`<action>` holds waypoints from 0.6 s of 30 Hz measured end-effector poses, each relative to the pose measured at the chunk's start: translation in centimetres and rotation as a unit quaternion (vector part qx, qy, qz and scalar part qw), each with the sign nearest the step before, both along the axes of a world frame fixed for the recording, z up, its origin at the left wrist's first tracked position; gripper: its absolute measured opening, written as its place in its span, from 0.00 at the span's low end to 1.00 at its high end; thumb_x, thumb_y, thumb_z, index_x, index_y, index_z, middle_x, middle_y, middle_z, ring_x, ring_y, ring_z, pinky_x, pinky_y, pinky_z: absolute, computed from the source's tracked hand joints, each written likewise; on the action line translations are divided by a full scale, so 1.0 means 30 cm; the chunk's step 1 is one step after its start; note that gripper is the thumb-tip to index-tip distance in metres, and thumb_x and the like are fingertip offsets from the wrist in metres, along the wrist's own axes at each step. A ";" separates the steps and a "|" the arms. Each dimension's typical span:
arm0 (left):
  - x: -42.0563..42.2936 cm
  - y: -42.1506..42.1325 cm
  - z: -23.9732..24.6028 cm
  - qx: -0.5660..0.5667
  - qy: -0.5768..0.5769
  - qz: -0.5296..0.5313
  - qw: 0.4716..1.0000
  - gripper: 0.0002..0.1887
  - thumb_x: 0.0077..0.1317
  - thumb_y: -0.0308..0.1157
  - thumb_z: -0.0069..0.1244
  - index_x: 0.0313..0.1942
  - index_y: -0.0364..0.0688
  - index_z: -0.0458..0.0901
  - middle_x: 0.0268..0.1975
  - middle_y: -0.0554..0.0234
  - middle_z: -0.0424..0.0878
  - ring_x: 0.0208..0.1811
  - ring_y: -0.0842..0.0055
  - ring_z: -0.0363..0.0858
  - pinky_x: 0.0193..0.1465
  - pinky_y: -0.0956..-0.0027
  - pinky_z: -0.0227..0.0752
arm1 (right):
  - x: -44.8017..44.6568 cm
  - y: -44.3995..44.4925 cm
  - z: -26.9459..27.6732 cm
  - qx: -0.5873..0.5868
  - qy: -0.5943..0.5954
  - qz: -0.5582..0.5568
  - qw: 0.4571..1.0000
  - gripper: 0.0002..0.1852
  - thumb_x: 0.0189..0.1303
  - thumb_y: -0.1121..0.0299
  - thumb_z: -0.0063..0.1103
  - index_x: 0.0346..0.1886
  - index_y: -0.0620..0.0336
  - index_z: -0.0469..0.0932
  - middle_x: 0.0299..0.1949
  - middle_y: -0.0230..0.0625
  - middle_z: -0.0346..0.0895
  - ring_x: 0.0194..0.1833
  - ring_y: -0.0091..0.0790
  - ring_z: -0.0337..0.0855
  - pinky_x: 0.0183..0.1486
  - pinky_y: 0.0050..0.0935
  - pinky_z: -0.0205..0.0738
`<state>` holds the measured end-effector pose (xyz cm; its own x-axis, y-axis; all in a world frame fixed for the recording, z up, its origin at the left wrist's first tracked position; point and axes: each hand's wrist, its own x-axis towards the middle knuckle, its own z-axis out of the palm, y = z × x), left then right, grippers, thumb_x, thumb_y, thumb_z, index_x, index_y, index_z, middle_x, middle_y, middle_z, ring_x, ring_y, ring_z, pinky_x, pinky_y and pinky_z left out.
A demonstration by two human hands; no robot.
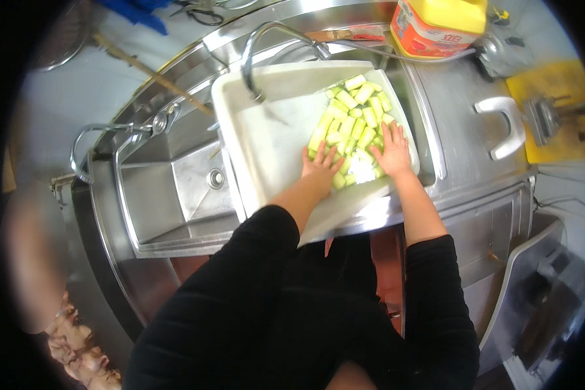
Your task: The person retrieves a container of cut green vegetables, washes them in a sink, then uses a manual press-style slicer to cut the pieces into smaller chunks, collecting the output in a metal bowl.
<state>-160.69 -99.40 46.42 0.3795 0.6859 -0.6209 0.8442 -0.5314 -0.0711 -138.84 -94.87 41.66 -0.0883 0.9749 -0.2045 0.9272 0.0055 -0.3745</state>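
Observation:
A white plastic tub (268, 156) rests across the right part of a stainless steel double sink. Peeled, pale green vegetable pieces (358, 117) lie in water in its right half. My left hand (321, 168) is spread over the near left edge of the pieces, palm down. On their right side, near the tub's wall, my right hand (394, 148) touches them with its fingers apart. Neither hand has closed round a piece. A curved chrome faucet (258, 44) reaches over the tub's far left part.
Left of the tub is a sink basin (195, 195) with a second faucet (107, 127). A yellow and red plastic jug (436, 29) stands behind on the right. Further right lies a yellow board (565, 97) beside a white handle-shaped piece (509, 124). Raw meat (80, 341) shows at lower left.

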 end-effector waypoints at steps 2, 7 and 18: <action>-0.011 0.056 -0.049 -0.006 -0.055 -0.014 0.998 0.58 0.41 0.60 0.64 0.72 0.58 0.49 0.75 0.61 0.41 0.76 0.53 0.34 0.68 0.29 0.32 | 0.007 0.086 -0.089 0.015 -0.014 0.025 0.999 0.40 0.59 0.47 0.55 0.73 0.44 0.51 0.75 0.39 0.41 0.74 0.50 0.39 0.74 0.48 0.32; 0.015 0.273 -0.050 0.022 -0.144 0.001 0.989 0.56 0.39 0.60 0.64 0.70 0.60 0.55 0.75 0.62 0.44 0.76 0.52 0.35 0.71 0.34 0.31 | -0.084 0.272 -0.163 0.059 0.024 0.052 0.997 0.37 0.60 0.44 0.50 0.72 0.42 0.55 0.74 0.39 0.47 0.72 0.57 0.43 0.72 0.55 0.36; -0.048 0.424 -0.253 0.103 -0.234 0.138 0.957 0.34 0.56 0.59 0.53 0.58 0.48 0.73 0.71 0.59 0.55 0.75 0.55 0.41 0.74 0.46 0.34 | 0.024 0.255 -0.027 -0.043 0.119 0.193 0.973 0.33 0.57 0.53 0.60 0.66 0.47 0.65 0.69 0.45 0.57 0.69 0.50 0.56 0.65 0.48 0.57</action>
<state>-162.11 -86.69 38.84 0.3695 0.8899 -0.2676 0.9155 -0.2993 0.2688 -138.13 -87.22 40.84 -0.4995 0.8399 -0.2124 0.7488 0.2952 -0.5934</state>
